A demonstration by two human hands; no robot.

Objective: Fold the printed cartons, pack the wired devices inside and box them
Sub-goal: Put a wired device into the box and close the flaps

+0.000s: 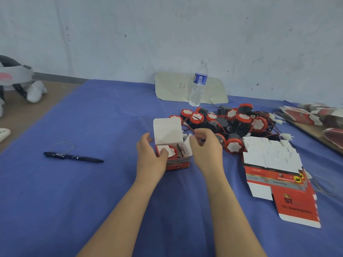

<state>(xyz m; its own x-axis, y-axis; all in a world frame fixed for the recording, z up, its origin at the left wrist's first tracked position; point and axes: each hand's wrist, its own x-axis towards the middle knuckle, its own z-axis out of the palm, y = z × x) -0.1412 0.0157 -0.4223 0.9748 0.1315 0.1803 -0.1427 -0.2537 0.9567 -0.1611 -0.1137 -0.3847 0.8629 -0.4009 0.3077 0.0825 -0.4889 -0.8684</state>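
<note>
Head view: both my forearms reach up from 6 o'clock toward the frame centre, bare, wrists slightly bent. My left hand (151, 154) wraps the left side of the open carton (173, 154), thumb hooked over its rim and touching the white top of the wired device (169, 151) sitting inside; hand is closed round the carton wall. My right hand (206, 145) is at the carton's right edge, fingers curled narrow, pinching the small white side flap (188, 143). The carton's lid flap stands upright at 12 o'clock of the box; a red-black wire shows inside, right of the device. The carton stands on the blue-covered worktop (111, 191), roughly centre. At 2 o'clock of it, a pile of loose devices (235, 125) with wires. At 4 o'clock, a stack of flat cartons (274, 171). At 9 o'clock, well apart, a black pen (73, 157). At 12 o'clock, a water bottle (198, 84) stands by the wall.
</note>
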